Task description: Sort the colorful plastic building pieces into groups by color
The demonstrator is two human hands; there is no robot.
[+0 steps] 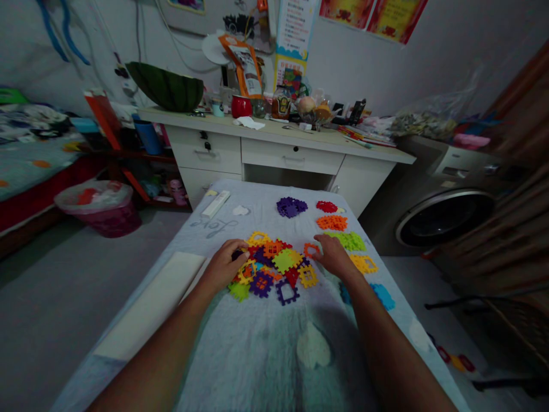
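A mixed pile of notched plastic interlocking tiles [274, 263] in yellow, purple, lime, red and orange lies on the cloth-covered table. At its left edge my left hand [223, 264] is curled, with a dark purple tile [237, 253] showing between thumb and fingers. On the pile's right side my right hand [333, 256] pinches an orange-red tile [311, 250] with an open middle. Beyond and beside that hand are groups sorted by colour: purple tiles [291, 207], red tiles [326, 206], orange tiles [331, 222], lime tiles [350, 241], yellow tiles [363, 264] and blue tiles [383, 296], partly behind my forearm.
A long white board [154, 303] lies along the table's left side, and a small white box [216, 204] sits farther back. Behind stands a white desk [291, 151] crowded with items. A washing machine [446, 194] is at right, a pink bin [100, 212] at left.
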